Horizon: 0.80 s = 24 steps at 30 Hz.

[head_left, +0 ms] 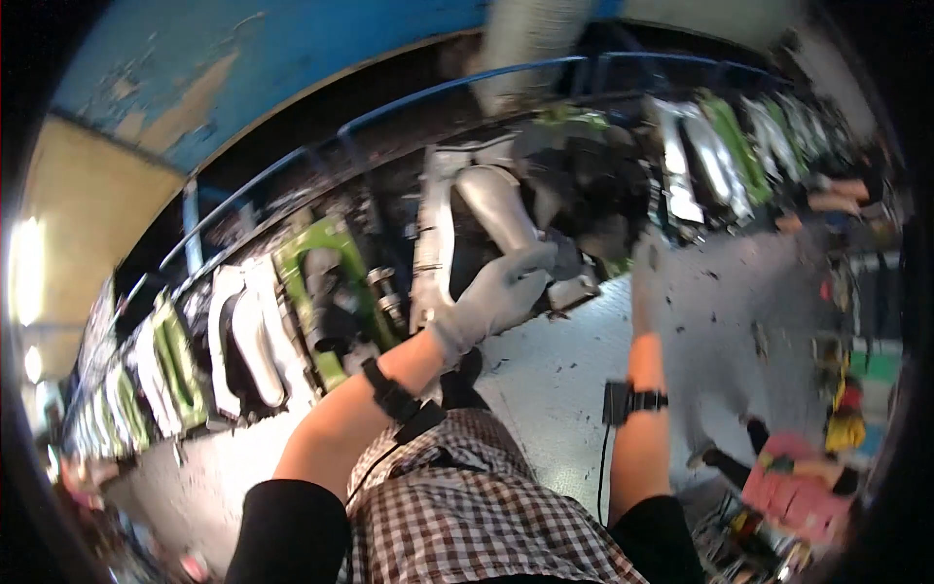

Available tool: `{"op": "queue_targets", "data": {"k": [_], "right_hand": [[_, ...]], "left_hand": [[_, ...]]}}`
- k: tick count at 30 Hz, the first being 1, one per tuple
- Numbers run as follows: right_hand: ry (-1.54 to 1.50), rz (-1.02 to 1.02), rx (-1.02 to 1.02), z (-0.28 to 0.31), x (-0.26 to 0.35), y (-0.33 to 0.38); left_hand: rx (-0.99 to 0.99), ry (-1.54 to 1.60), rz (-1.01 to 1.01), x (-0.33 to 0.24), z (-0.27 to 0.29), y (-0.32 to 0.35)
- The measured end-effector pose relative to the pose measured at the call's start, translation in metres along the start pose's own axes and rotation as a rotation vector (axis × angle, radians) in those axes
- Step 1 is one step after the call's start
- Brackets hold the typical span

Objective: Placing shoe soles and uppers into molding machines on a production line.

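Note:
My left hand (501, 294), in a whitish glove, is closed at the lower end of a silver boot-shaped metal form (494, 209). The form lies tilted in an open silver mold frame (438, 229). A dark grey piece (564, 258) shows at my left fingertips; whether I hold it too is unclear. My right hand (647, 258), also in a light glove, is smeared by motion, so its fingers cannot be made out. It is nearest to dark, blurred shapes (589, 185) beside the mold.
A row of similar silver and green molds (243, 341) runs off to the left, and more molds (705, 161) stand to the right. Behind them runs a blue rail (457, 86). A person in pink (798, 487) is at the lower right; another person's arm (837, 195) shows at the far right.

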State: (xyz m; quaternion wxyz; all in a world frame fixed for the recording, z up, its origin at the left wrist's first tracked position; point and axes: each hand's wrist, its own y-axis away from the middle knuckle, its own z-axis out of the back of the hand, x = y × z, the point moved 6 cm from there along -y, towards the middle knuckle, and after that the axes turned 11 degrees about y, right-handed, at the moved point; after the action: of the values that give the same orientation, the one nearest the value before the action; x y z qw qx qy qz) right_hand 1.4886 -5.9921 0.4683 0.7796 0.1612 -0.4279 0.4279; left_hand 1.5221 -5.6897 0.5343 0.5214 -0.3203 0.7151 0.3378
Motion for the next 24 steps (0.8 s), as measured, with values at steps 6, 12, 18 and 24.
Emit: {"op": "queue_targets", "data": {"k": [6, 12, 18, 24], "right_hand": [[-0.029, 0.133, 0.017, -0.033, 0.067, 0.128], [-0.167, 0.414, 0.746, -0.159, 0.234, 0.253], [-0.185, 0.063, 0.895, -0.248, 0.226, 0.314], [-0.187, 0.054, 0.684, -0.291, 0.283, 0.353]], "left_hand": [[-0.552, -1.114, 0.006, -0.042, 0.142, 0.181], [-1.004, -0.564, 0.464, 0.032, 0.239, 0.259], [-0.999, 0.380, 0.071, 0.020, 0.232, 0.283], [-1.016, -0.366, 0.008, 0.034, 0.383, 0.376]]}}
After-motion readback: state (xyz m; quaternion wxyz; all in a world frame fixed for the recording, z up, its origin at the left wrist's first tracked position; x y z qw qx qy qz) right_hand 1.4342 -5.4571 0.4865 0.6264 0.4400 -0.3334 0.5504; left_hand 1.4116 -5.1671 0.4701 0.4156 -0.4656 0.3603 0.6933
